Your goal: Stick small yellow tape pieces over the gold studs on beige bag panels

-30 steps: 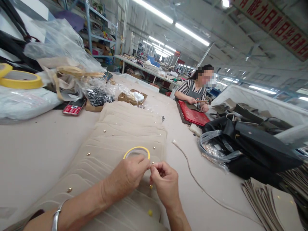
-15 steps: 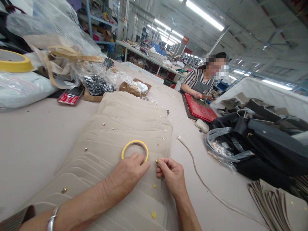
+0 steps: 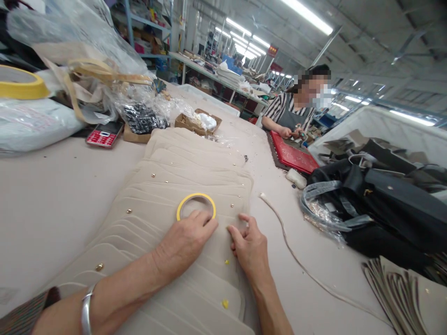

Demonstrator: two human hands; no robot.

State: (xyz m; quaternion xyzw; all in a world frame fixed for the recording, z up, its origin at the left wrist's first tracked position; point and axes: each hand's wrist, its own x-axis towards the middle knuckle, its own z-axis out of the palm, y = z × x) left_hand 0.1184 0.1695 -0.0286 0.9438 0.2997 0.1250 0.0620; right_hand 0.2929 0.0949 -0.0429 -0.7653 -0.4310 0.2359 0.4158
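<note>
A roll of yellow tape (image 3: 180,208) is gripped at its near edge by my left hand (image 3: 190,235), whose fingers are closed on the rim. Under both hands lie overlapping beige panels (image 3: 139,237), fanned out in a long row, several with small gold metal studs. My right hand (image 3: 249,244) is at the right edge of the panels, thumb and forefinger apart. Its thumb tip touches a tiny yellow spot on the panel. Two yellow tape bits (image 3: 225,304) stick to panels nearer me. A silver bangle (image 3: 86,309) is on my left wrist.
Across the table, a person (image 3: 286,116) works at a red board (image 3: 293,153). Black bags (image 3: 387,204) and a white bin (image 3: 377,122) stand on the right, a cord (image 3: 289,249) beside the panels. On the left are a red calculator (image 3: 104,135) and plastic-wrapped items (image 3: 143,118).
My right thumb and forefinger have parted from their pinch at the panel edge. The left hand still holds the tape roll. The view has shifted slightly.
</note>
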